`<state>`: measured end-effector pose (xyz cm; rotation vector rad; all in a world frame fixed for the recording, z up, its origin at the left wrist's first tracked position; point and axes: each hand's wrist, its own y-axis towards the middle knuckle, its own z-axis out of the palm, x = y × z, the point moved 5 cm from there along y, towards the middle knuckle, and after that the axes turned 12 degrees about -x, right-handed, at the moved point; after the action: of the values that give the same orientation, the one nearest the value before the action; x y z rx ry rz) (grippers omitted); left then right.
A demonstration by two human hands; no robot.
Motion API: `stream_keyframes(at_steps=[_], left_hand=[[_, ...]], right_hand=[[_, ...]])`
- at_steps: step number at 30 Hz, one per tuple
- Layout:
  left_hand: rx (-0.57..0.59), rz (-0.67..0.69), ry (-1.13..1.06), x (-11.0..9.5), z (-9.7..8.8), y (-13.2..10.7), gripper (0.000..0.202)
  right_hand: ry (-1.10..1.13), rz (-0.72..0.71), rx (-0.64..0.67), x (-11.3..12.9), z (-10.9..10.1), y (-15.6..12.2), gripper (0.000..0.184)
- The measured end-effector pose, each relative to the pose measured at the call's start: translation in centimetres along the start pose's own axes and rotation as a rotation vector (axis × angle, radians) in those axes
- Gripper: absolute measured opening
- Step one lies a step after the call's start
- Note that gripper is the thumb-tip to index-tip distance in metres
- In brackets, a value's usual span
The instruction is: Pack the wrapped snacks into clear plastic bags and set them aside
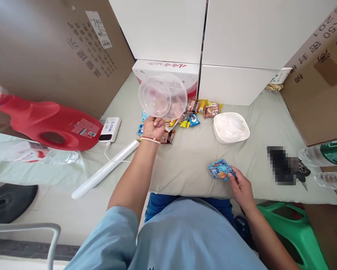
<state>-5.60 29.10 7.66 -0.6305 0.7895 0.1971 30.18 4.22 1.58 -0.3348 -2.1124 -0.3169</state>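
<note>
My left hand (154, 127) grips the lower rim of a clear round plastic lid (162, 96) and holds it upright above a pile of small snack packets (198, 108). My right hand (241, 185) pinches a blue snack packet (220, 170) near the front edge of the pale green surface (185, 157). A white square bowl (230, 127) stands between the two hands, to the right of the pile.
A red detergent jug (44, 120) lies at the left beside a white power bank (110, 129) and a white roll (106, 168). White boxes (235, 45) and cardboard boxes (44, 48) wall the back. Water bottles (325, 153) and keys (303, 173) lie at the right.
</note>
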Motion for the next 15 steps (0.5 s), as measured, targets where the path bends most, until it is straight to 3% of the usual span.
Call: stream_keyframes(at_steps=[2, 4, 7, 9, 12, 15], left_hand=[[0.096, 0.09, 0.012, -0.5, 0.2, -2.4, 0.03], [0.242, 0.262, 0.152, -0.3, -0.1, -5.9, 0.024], [0.484, 0.569, 0.594, 2.0, -1.5, -12.2, 0.027], [0.664, 0.782, 0.859, 4.4, -3.0, -16.0, 0.03], [0.921, 0.952, 1.151, 8.3, -5.6, -19.6, 0.031], [1.07, 1.094, 1.314, 10.8, -7.6, -20.9, 0.035]], right_hand=[[0.096, 0.107, -0.01, -0.8, -0.5, 0.3, 0.047], [0.244, 0.209, -0.071, -1.5, -1.6, 1.0, 0.047], [0.47, 0.296, -0.182, -1.6, -4.0, 2.4, 0.045], [0.52, 0.279, -0.197, -0.4, -5.5, 3.5, 0.042], [0.461, 0.186, -0.066, 3.3, -5.8, 5.2, 0.041], [0.303, 0.051, 0.201, 7.7, -2.9, 6.8, 0.039]])
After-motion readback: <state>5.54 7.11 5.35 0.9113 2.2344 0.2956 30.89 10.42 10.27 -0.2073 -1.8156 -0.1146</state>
